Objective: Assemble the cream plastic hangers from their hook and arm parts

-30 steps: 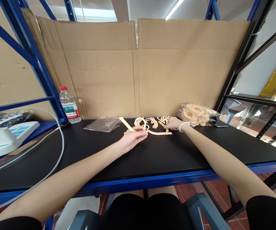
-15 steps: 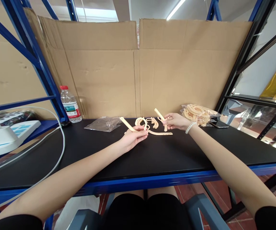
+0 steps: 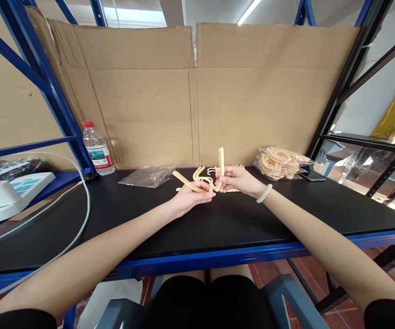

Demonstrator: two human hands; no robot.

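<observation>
Over the black table, my left hand is closed on a pale wooden strip with a groove along it, which tilts up to the left. Opposite it, my right hand pinches another grooved wooden strip, held nearly upright. The lower ends of both strips come close together between my hands; whether they touch I cannot tell. Just behind my fingers lie several curved pale wooden pieces, partly hidden by the hands.
A clear bag of curved wooden pieces lies at the back right beside a phone. At the back left are a flat plastic bag and a water bottle. A white cable crosses the table's left end. Cardboard stands behind.
My right hand has moved left with its strip, close to my left hand. Both strips have turned, so their grooves now show.
</observation>
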